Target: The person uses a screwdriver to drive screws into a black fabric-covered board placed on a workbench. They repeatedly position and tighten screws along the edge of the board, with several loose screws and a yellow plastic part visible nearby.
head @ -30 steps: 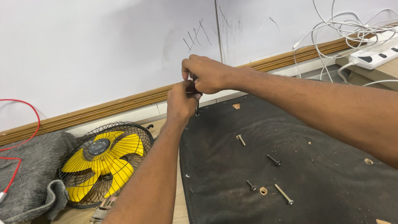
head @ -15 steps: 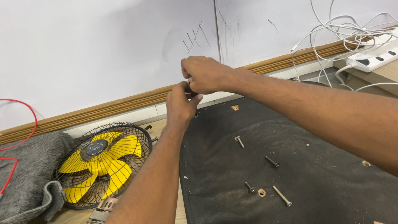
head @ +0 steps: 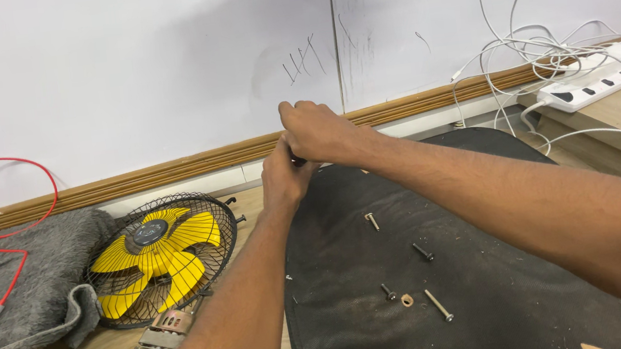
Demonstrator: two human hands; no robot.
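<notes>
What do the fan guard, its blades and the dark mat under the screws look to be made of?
Fan guard: thin black wire, likely coated metal, seen as fine radial spokes.
Blades: smooth glossy yellow, probably plastic.
Dark mat: matte black, dusty and lightly textured; rubber or fabric, cannot tell.
Screws: bare or dark metal.

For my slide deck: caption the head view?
Both hands meet at a dark seat panel's far edge, yellow fan alongside.
</notes>
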